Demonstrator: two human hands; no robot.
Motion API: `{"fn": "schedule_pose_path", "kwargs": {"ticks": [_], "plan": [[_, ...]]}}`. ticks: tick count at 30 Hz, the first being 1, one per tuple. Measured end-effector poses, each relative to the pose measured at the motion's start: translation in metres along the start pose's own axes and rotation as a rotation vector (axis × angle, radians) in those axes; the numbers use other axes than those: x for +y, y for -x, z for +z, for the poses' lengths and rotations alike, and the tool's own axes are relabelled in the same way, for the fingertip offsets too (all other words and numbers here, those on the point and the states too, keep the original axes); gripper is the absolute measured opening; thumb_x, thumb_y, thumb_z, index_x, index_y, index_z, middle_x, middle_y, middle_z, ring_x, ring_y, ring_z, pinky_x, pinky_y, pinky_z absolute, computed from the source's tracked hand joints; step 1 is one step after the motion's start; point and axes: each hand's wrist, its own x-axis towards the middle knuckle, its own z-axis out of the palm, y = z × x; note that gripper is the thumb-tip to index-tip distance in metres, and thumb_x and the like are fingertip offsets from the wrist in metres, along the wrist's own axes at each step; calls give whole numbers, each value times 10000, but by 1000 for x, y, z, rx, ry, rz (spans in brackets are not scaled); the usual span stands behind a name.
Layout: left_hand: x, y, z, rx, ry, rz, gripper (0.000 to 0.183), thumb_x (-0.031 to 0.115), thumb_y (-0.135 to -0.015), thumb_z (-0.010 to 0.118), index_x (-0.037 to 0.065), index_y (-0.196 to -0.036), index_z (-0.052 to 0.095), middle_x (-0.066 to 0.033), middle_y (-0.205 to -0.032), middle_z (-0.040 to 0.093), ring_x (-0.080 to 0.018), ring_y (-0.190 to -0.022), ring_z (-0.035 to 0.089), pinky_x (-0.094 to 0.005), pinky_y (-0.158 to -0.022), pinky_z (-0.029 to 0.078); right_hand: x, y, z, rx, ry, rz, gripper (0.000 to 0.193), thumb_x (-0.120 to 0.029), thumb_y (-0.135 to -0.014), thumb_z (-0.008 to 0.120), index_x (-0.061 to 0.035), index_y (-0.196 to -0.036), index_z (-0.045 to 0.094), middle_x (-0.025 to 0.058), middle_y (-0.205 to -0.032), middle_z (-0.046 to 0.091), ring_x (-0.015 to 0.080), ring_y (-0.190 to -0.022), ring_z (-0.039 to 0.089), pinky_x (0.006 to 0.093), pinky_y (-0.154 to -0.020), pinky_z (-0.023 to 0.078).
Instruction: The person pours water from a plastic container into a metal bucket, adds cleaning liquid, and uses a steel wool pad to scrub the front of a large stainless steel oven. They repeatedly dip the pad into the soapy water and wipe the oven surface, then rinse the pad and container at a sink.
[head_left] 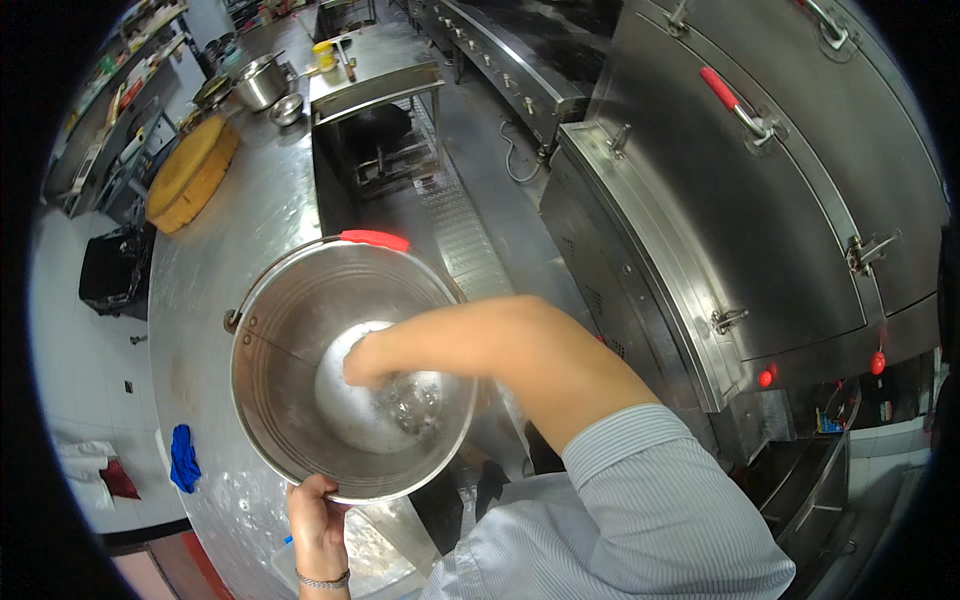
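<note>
A large metal bucket point(280, 350) stands on the steel counter, its mouth facing me. Its wire handle, with a red grip point(376, 240), rests along the far rim. White suds and water point(352, 412) lie in the bottom. My right hand point(368, 362) reaches down inside, curled closed at the suds; whatever its fingers hold is hidden. With my left hand point(314, 510) I grip the near rim, thumb on the edge and the other fingers mostly out of sight below it.
The steel counter point(265, 190) carries a blue cloth point(184, 460), a thick round chopping block point(195, 172), a steel pot point(262, 84) and a small metal bowl point(287, 110). A large steel cabinet point(680, 200) with latched doors stands to the right. Beyond is a stove point(510, 70).
</note>
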Motion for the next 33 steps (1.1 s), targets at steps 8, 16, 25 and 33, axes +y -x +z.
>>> {"fn": "schedule_pose_path", "kwargs": {"ticks": [8, 16, 25, 33], "plan": [[-14, -26, 131, -22, -148, -60, 424, -78, -605, 364, -91, -1024, 428, -172, -872, 548, -301, -731, 603, -412, -574, 556, 75, 105, 46, 204, -30, 3, 238, -96, -619, 601, -72, -850, 652, 109, -938, 616, 254, -895, 576, 460, -846, 377], [-83, -115, 211, -85, -227, -223, 306, -47, -656, 393, -123, -946, 458, -170, -835, 559, -257, -614, 598, -337, -509, 551, 157, 153, 156, 489, -827, 460, 247, -121, -690, 562, 22, -890, 578, 193, -915, 587, 338, -906, 552, 439, -801, 411], [-123, -246, 266, -171, -283, -337, 422, -59, -673, 387, -84, -1095, 384, -188, -925, 537, -287, -713, 601, -341, -489, 541, 263, 144, 209, 690, -1210, 849, 421, -263, -731, 593, 20, -1029, 497, 194, -1107, 463, 330, -1063, 436, 383, -869, 368], [-192, -404, 262, -215, -281, -304, 606, -102, -665, 383, 14, -1247, 261, -180, -1063, 469, -287, -830, 570, -311, -537, 539, 390, 195, 225, 1017, -605, 943, 241, -52, -696, 570, 7, -908, 473, 177, -943, 454, 351, -906, 447, 398, -785, 382]]}}
